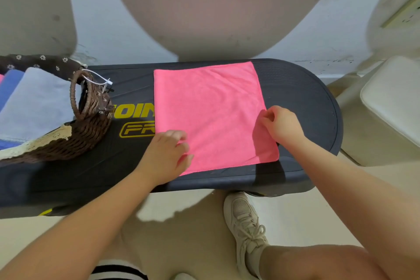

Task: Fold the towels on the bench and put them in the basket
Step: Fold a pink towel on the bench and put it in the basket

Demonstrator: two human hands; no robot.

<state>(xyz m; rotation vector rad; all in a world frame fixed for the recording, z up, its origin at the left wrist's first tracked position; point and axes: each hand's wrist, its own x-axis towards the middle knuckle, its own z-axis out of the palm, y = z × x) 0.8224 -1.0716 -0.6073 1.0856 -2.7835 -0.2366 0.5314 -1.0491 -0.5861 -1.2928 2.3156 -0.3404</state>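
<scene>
Knee and white shoe [244, 218] at 6 o'clock on the floor, nearest the lens. Both forearms reach up to the counter [302, 88]. Left hand [168, 154] sits on the pink towel [209, 111] at its near-left corner, fingers [185, 146] curled over the edge, looks like a pinch but the cloth under them is partly hidden. Right hand [283, 124] at the right edge, 3 o'clock side, fingers bent and nipping the hem. Towel lies flat, square, unfolded, mid-counter. Basket [91, 125] at 9 o'clock, well apart from the towel, already holds a grey towel [36, 102] and a blue one [10, 84] under it. Step in hand, my read: first fold. To do it well, lift both gripped points together, carry the edge across to meet the opposite edge, match corners, then smooth flat before the second fold.
</scene>
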